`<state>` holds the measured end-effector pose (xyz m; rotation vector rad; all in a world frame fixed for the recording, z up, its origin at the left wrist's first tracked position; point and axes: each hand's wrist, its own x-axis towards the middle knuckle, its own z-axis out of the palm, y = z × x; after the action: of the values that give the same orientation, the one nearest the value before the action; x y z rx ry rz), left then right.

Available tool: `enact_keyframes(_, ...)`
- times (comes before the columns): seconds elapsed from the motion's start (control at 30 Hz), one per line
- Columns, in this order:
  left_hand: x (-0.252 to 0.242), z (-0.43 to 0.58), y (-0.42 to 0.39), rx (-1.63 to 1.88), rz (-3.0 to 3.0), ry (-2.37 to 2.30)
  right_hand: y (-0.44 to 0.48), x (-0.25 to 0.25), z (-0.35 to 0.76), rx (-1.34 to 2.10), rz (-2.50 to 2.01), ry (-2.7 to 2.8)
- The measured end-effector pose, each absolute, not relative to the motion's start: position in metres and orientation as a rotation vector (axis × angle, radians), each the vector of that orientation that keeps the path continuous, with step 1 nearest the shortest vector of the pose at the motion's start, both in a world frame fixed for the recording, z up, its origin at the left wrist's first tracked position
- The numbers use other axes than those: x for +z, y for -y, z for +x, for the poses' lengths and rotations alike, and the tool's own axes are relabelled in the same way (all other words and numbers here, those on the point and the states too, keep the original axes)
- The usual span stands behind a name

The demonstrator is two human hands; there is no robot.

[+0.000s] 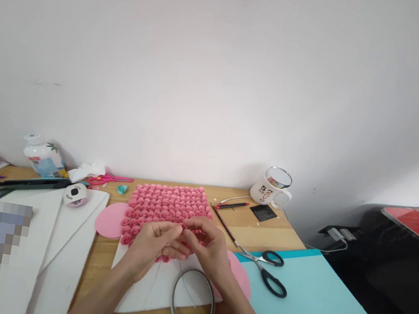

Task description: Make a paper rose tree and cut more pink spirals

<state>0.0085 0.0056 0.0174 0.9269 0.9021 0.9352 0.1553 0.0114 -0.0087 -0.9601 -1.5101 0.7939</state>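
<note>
Both my left hand [155, 242] and right hand [211, 243] are together over the roses [172, 201]; any grip I can't tell.

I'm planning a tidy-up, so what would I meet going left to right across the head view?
White bottle, round white device, left pink disc, left hand, right hand, black-handled scissors, white plugs.

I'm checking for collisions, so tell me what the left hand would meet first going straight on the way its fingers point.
Most likely the right hand, whose fingers lie just ahead of the left hand; whether they touch is unclear.
</note>
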Motion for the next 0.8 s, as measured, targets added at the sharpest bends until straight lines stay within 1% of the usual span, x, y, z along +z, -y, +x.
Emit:
enact_keyframes(0.13, 0.014, 0.010, -0.006, 0.988, 0.916, -0.986, -0.010, -0.008, 0.156, 0.763, -0.887, 1.664)
enact_keyframes(0.3, 0.012, 0.011, -0.006, 0.983, 0.975, -1.061, -0.011, -0.010, 0.157, 0.568, -0.887, 1.779)
enact_keyframes(0.4, 0.014, 0.010, -0.006, 0.955, 1.016, -1.033, -0.012, -0.011, 0.157, 0.479, -0.906, 1.788)
enact_keyframes(0.6, 0.015, 0.009, -0.005, 0.954, 0.996, -0.899, -0.011, -0.006, 0.161, 0.407, -0.975, 1.759)
enact_keyframes(0.8, 0.012, 0.008, -0.007, 0.978, 1.006, -0.876, -0.009, 0.001, 0.166, 0.288, -0.979, 1.923)
